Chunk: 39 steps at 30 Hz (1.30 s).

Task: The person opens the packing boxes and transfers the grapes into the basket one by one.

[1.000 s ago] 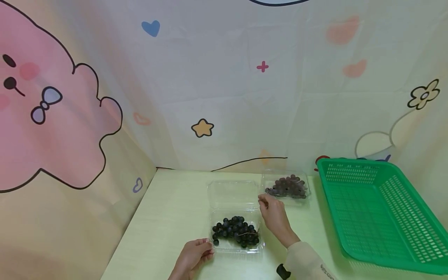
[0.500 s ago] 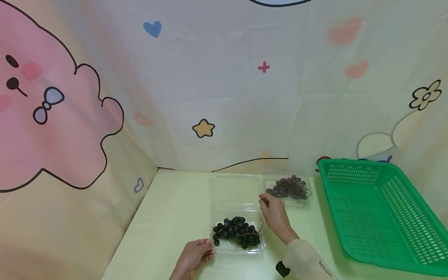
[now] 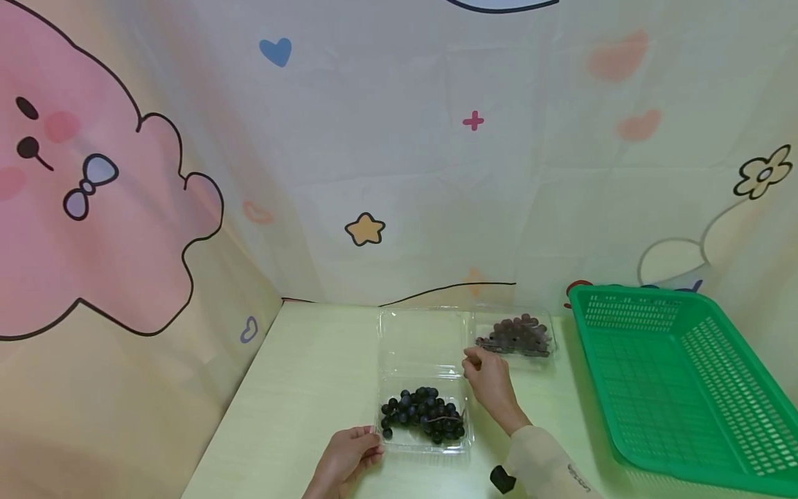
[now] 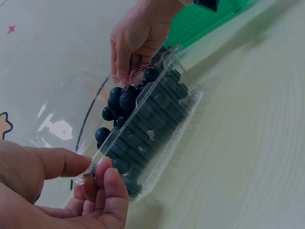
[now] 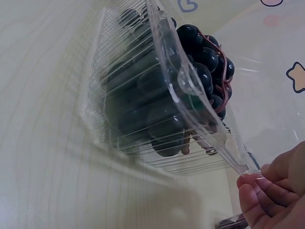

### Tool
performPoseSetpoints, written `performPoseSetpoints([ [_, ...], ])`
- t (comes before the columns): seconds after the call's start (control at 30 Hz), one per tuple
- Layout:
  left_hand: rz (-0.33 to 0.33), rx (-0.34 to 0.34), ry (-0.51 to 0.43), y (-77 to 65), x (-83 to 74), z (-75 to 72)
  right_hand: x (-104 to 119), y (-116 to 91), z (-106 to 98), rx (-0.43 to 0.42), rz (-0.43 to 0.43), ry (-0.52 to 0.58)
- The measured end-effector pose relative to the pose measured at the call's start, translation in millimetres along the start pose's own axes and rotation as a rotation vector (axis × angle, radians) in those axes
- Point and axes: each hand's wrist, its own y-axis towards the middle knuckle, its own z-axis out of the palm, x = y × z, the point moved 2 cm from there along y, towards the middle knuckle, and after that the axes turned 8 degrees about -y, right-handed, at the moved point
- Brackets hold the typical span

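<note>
A clear plastic clamshell box [image 3: 424,447] stands on the table with its lid [image 3: 422,341] folded back away from the person. Inside lies a bunch of dark grapes [image 3: 420,414] with a reddish stem [image 5: 224,76]. My left hand [image 3: 344,457] pinches the box's rim at the near left corner, thumb on top and fingers below. At the far right corner, close to the hinge, my right hand [image 3: 494,388] pinches the clear plastic edge between thumb and fingers [image 5: 252,191]. Whether that edge is lid or rim, I cannot tell.
Behind my right hand sits a second clear box [image 3: 552,341] with redder grapes [image 3: 516,335]; it looks closed. A large green plastic basket [image 3: 651,388] stands on the right of the pale table [image 3: 268,423]. A patterned cloth [image 3: 424,173] hangs behind.
The lid has swung further back toward the cloth and lies lower. Both hands have kept their grip almost in place. The head view has shifted slightly.
</note>
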Motion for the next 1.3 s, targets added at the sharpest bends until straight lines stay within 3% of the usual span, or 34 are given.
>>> performPoseSetpoints([
  [0.23, 0.009, 0.0, -0.001, 1.3, 1.3, -0.4, -5.1, 1.4, 3.6, 0.038, 0.059, -0.035],
  [1.03, 0.004, -0.008, 0.006, 3.0, 2.3, -0.8, -12.2, 0.7, 6.3, 0.065, 0.095, -0.058],
  [1.3, 0.01, 0.004, 0.009, 5.2, 4.3, -2.5, -14.1, -0.2, 8.4, 0.081, 0.143, -0.044],
])
